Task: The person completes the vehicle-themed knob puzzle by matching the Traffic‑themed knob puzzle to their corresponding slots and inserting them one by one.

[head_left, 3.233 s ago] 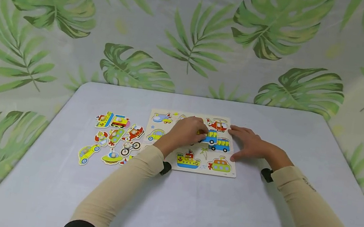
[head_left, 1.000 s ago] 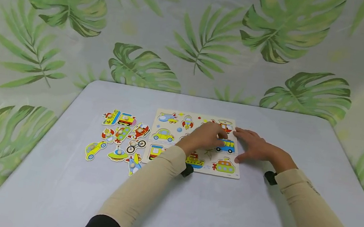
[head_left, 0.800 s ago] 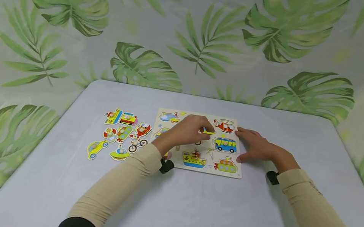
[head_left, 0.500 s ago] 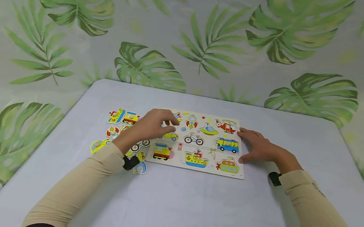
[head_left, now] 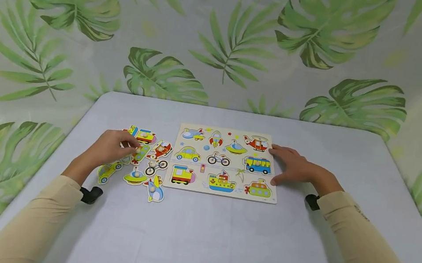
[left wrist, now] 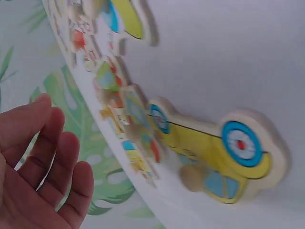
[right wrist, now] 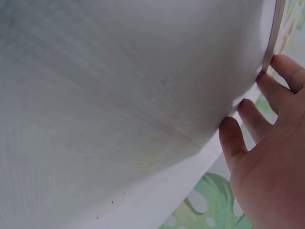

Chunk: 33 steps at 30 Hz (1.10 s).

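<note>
My left hand (head_left: 113, 147) hovers over the loose knobbed puzzle pieces at the left, fingers loosely bent. In the left wrist view its fingers (left wrist: 71, 148) hold nothing. Its fingertips overlap the green submarine piece (head_left: 141, 154) in the head view. Below the hand lies the yellow car piece (head_left: 106, 174), its wooden knob (left wrist: 193, 177) facing up. My right hand (head_left: 295, 165) rests on the table with spread fingers touching the right edge of the puzzle board (head_left: 219, 190). The blue bus piece (head_left: 258, 164) sits in its place on the board.
Around the left hand lie the train piece (head_left: 146, 136), helicopter piece (head_left: 162, 150), bicycle piece (head_left: 156, 167), flying saucer piece (head_left: 135, 176) and airplane piece (head_left: 155, 190). A leaf-patterned cloth (head_left: 229, 54) hangs behind the white table (head_left: 197, 236).
The left hand has placed the bus piece on the board, let go, and moved left to the loose pieces. The right hand has stayed at the board's edge.
</note>
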### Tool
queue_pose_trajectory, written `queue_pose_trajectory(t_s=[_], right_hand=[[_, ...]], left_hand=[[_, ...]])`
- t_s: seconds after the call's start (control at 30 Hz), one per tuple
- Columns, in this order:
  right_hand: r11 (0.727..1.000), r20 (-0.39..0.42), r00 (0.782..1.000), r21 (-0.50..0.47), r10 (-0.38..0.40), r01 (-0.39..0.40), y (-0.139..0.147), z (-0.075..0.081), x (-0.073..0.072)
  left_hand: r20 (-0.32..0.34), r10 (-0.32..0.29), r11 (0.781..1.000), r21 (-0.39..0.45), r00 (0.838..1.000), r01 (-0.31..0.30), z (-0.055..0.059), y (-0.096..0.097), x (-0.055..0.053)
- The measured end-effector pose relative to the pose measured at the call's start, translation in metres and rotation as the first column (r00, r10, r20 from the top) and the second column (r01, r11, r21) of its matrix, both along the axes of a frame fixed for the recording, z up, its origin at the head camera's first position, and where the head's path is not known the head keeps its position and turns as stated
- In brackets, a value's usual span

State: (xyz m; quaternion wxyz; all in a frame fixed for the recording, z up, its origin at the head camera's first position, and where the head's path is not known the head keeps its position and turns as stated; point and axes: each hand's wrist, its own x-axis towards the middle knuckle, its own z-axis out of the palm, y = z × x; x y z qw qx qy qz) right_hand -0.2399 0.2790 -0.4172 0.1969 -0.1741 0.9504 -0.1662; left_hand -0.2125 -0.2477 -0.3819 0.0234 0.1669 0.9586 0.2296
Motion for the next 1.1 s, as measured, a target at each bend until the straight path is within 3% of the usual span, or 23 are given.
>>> queue_pose_trajectory(t_s=[0.2,0.43,0.9,1.1], right_hand=[[1.000,0.015,1.000,-0.007,-0.012,0.012,-0.003,0.000,0.002],[1.000,0.017,1.000,-0.002,-0.016,0.016,-0.005,0.003,0.003],[1.000,0.020,1.000,0.009,-0.021,0.021,-0.005,0.004,0.004],[1.000,0.013,1.000,0.008,-0.015,0.014,-0.006,0.007,0.006]], left_hand=[[0.068,0.102,0.992,-0.076,0.992,-0.097,-0.013,-0.003,-0.003],[0.094,0.191,0.970,-0.169,0.977,-0.174,-0.025,0.005,-0.007],[0.039,0.194,0.965,-0.189,0.980,-0.183,-0.030,0.011,-0.010],[0.032,0.201,0.971,-0.139,0.979,-0.194,-0.022,0.012,-0.005]])
